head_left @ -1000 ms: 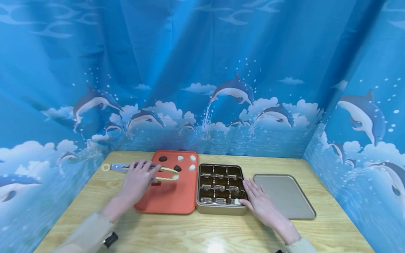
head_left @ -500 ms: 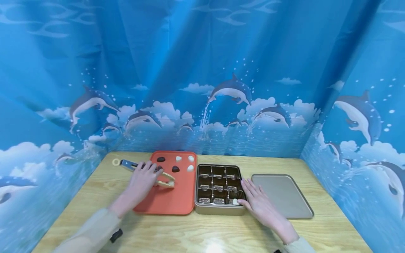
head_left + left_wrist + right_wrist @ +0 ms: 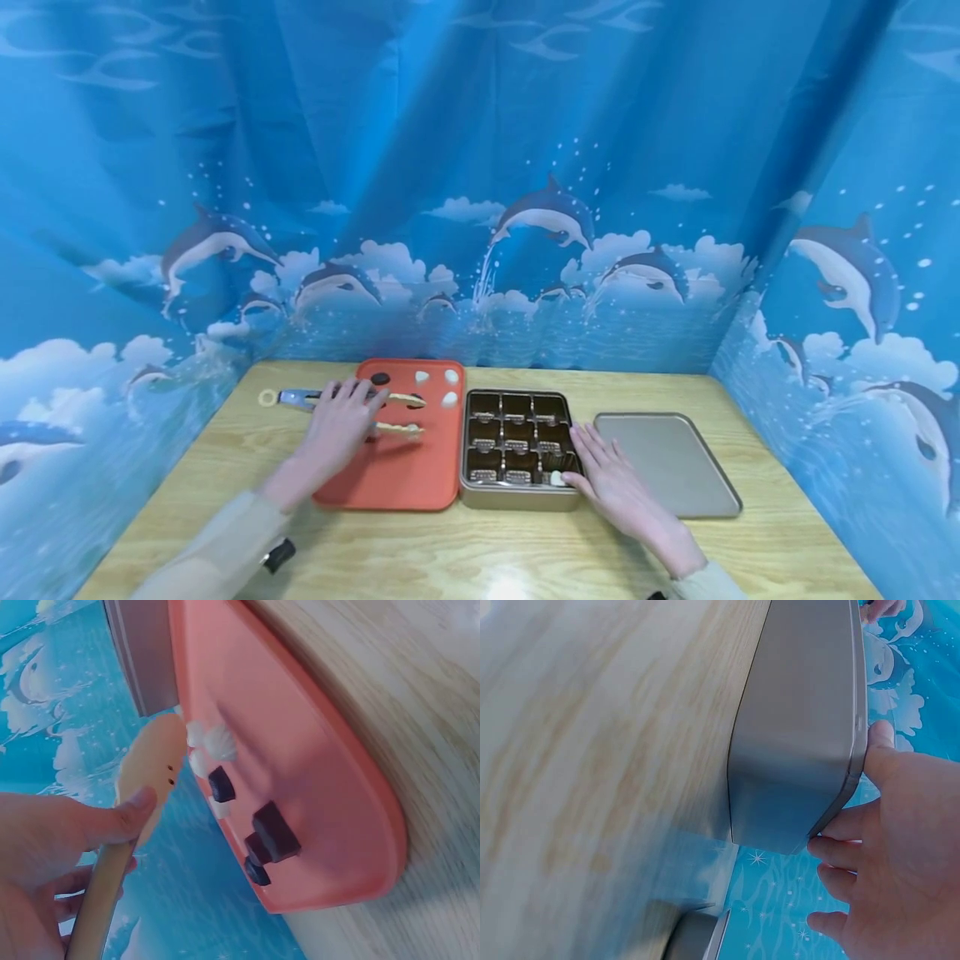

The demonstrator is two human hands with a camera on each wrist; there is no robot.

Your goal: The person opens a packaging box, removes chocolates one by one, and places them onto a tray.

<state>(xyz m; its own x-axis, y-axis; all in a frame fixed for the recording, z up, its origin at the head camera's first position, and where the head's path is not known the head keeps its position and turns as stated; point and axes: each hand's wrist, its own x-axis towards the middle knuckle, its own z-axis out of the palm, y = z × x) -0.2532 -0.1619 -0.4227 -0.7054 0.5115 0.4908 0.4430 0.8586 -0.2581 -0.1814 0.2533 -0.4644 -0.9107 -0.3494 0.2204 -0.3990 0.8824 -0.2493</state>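
My left hand grips a pair of tongs from above, over the red tray. The pale tong arms stand spread apart, pointing right. In the left wrist view the thumb lies along one arm of the tongs, and a ridged white shell-shaped piece shows beside its tip. Dark brown pieces and other white pieces lie on the tray. My right hand, fingers extended, rests at the right side of a metal tin; its thumb touches the rim near the front corner.
The tin holds a dark divided insert with small compartments; a white piece sits in the front right one. A flat metal lid lies to the right on the wooden table. A dolphin-print curtain hangs behind.
The tongs tilt down toward the front, then swing back level, and their arms are now spread wider. My right hand stays at the tin.
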